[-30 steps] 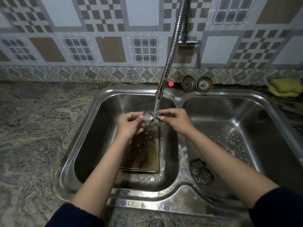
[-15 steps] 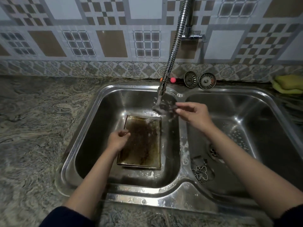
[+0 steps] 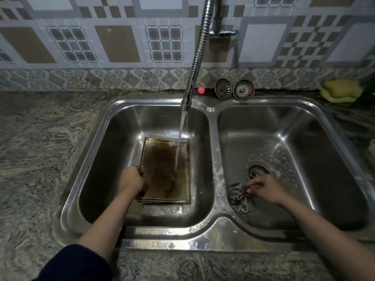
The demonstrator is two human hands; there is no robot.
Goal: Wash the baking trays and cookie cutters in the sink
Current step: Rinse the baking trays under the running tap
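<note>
Two basins make up the steel sink (image 3: pixel 212 151), and the head view, the only one, shows a risk in each. In the left basin, the left hand (image 3: pixel 131 179) curls its fingers over the left edge of the top baking tray (image 3: pixel 165 169), brown with baked-on residue; it lies on what looks like more trays, since stacked edges show at its near end. Water from the flexible faucet (image 3: pixel 195 57) falls straight onto the tray. If the tray is tilted under that stream, I judge it could splash onto the granite counter (image 3: pixel 36 149), and the wet metal rim could slip from the fingers.

In the right basin, the right hand (image 3: pixel 263 189) pinches a metal cookie cutter (image 3: pixel 236 188) at the top of a small pile of cutters (image 3: pixel 241 204). They lie just beside the open drain (image 3: pixel 258 172); both strainers (image 3: pixel 233 89) stand behind the sink, so a small piece dropped carelessly might lodge there.
</note>
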